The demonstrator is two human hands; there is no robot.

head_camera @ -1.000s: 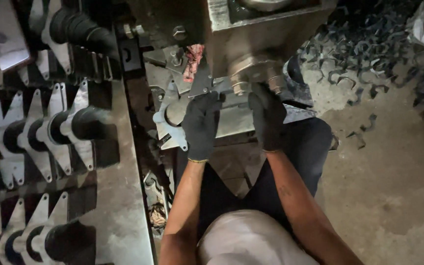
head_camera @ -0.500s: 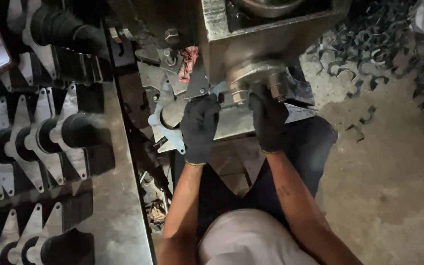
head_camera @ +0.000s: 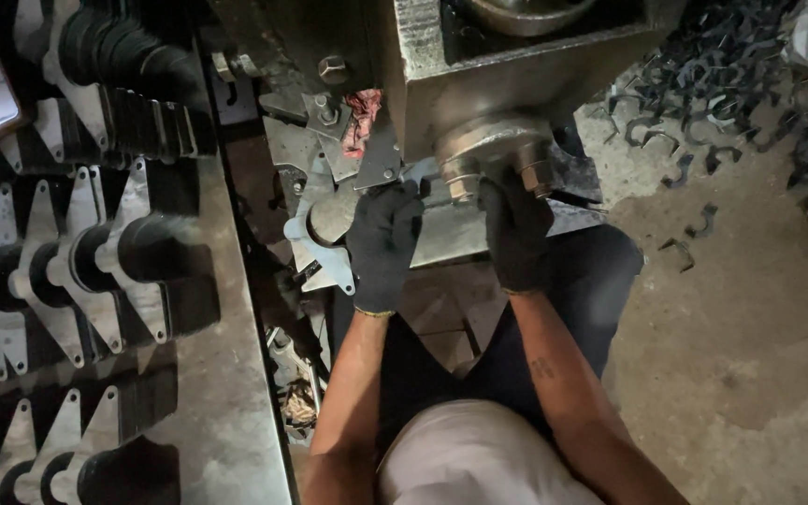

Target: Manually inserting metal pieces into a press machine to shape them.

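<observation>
A: See the left hand (head_camera: 383, 245), in a black glove?

B: Yes. Closed on the edge of the flat metal plate (head_camera: 315, 245), the one with the round hole. Lying right under the big grey machine block (head_camera: 516, 75), a bit to the left.

A: And the right hand (head_camera: 514, 234)?

B: Gloved too. Up against the round metal part (head_camera: 488, 150) under the block, fingers curled. Clamped or only touching? Can't tell from here.

A: Looks scary. Why?

B: Both hands very close to the heavy block. Could get squashed, if anything up there came down or turned.

A: Anything else?

B: Sharp edges on the plate. Could cut through a thin glove on a slip. Could also drop onto the legs just below, with a loose hold.

A: And that red rag (head_camera: 362, 117)?

B: Hanging just beside the block. Might get caught and pulled in.

A: What about the left side?

B: Stacks of plates (head_camera: 95, 271) standing on the tabletop (head_camera: 236, 402), close to the elbow. Might tip over with one bump.

A: And down on the floor (head_camera: 750, 355)?

B: Little metal scraps (head_camera: 703, 75), bent and pointy. Bad for feet, easy to slip on.
</observation>
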